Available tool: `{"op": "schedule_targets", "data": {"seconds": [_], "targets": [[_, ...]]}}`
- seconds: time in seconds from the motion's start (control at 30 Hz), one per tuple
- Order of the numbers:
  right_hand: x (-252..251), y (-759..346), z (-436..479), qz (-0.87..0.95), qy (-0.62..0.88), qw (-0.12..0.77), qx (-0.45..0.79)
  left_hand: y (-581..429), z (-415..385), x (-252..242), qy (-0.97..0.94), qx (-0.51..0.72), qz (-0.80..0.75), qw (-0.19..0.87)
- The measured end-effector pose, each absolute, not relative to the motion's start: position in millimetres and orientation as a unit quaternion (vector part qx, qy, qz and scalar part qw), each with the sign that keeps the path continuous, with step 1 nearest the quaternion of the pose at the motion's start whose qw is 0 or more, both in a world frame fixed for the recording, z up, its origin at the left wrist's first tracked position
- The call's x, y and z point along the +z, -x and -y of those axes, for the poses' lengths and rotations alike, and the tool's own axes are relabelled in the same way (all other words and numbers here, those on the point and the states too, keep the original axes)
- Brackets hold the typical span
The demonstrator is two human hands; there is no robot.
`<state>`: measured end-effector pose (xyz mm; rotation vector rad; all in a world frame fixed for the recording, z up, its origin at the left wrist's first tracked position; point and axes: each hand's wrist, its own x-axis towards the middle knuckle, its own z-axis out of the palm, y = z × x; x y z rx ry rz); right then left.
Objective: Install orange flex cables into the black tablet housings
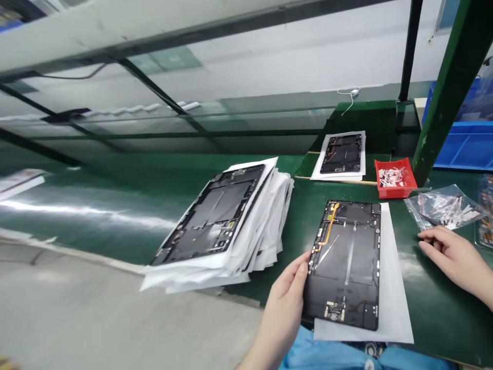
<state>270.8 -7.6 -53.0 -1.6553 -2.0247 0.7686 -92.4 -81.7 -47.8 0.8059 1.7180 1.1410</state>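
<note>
A black tablet back housing (pixel 346 262) lies face up before me, with an orange flex cable and small circuit parts on its inner side. White paper (pixel 395 303) shows beneath it at the right and bottom. My left hand (pixel 287 290) grips the housing's left edge, thumb on top. To the right, my right hand (pixel 454 257) hovers over or rests on the green bench, its fingers loosely curled beside a clear plastic bag (pixel 449 205) of small pieces. Whether anything is between those fingertips is hidden.
A leaning stack of similar housings (pixel 215 210) interleaved with white paper stands at left. Another housing (pixel 342 153) lies farther back on paper. Nearby are a red tray (pixel 396 192) of small white pieces, a green post (pixel 442 87) and a blue bin (pixel 464 146).
</note>
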Motion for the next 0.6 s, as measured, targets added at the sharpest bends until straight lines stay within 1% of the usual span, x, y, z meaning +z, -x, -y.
{"op": "schedule_targets", "data": {"seconds": [0.17, 0.37, 0.43, 0.53, 0.6], "targets": [[-53, -270, 7, 0.736, 0.591, 0.198, 0.265, 83, 91, -62, -0.314, 0.462, -0.693, 0.457], [-53, -270, 6, 0.744, 0.59, 0.19, 0.25, 71, 96, -65, -0.303, 0.471, -0.696, 0.45], [-54, -271, 6, 0.745, 0.59, 0.185, 0.249, 68, 95, -64, -0.302, 0.471, -0.685, 0.466], [-54, -271, 6, 0.75, 0.586, 0.18, 0.247, 71, 94, -61, -0.337, 0.434, -0.675, 0.493], [-54, -271, 7, 0.755, 0.581, 0.178, 0.246, 78, 94, -59, -0.412, 0.391, -0.692, 0.444]]}}
